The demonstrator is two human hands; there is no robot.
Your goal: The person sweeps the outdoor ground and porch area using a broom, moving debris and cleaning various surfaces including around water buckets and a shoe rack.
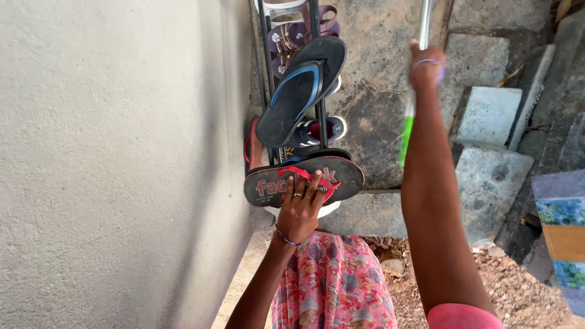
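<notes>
Fingers of the left hand [300,210] lay spread over the red strap of a dark flip-flop [303,180], which rested sole-out on the nearest tier of a narrow metal shoe rack [265,67]. That grip was pressing on the sandal, not clenched; whether the fingertips hooked under the strap could not be told. The rack stood hard against the pale plastered wall [109,152], and everything else is placed from it. Farther along the rack sat a black flip-flop with a blue strap [300,91], just behind it a dark sports shoe [317,129], and at the far end purple sandals [298,35]. To the right of the rack, well apart from it, the right hand [425,64] was clenched around a long silver-and-green handle [409,116], blurred, above rough stone slabs [487,176]. Below the rack showed a pink patterned garment [332,286] and loose gravel [487,286].

As a judgement: the red-strapped sandal overhung the rack's edge and could slide off if the left hand's pressure eased. The long handle, held one-handed, could swing and knock the blue-strapped sandal, which sat tilted across the rails.
</notes>
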